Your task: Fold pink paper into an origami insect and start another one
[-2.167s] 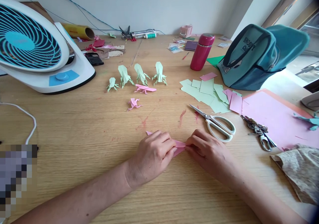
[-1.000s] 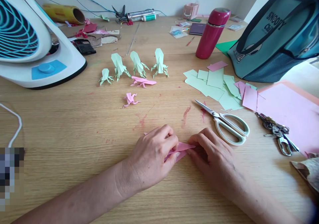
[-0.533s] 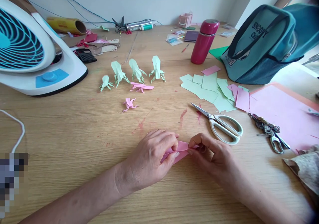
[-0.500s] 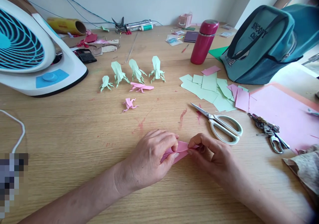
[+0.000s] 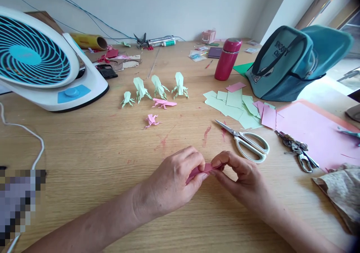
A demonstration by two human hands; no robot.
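Note:
A folded piece of pink paper (image 5: 207,167) is held between my two hands, low over the wooden table. My left hand (image 5: 180,183) pinches its left part, with fingers curled over it and the thumb below. At its right end my right hand (image 5: 239,176) grips it between thumb and fingertips, covering that end. Beyond my hands stand several pale green folded paper insects (image 5: 159,86). In front of them are a long pink paper insect (image 5: 164,103) and a small pink one (image 5: 152,121). Scissors (image 5: 247,142) lie just past my right hand, blades slightly apart.
A white and blue fan (image 5: 67,89) stands at the left, its cable nearby. To the right are green paper pieces (image 5: 234,98), a pink sheet (image 5: 306,127), keys (image 5: 298,149) and a cloth (image 5: 340,193). A red flask (image 5: 227,59) and a teal bag (image 5: 284,65) stand behind.
The pink paper now looks narrower, its two sides closer together between my fingers. Both hands keep their hold, the left slightly nearer the right. The camera view has shifted a little.

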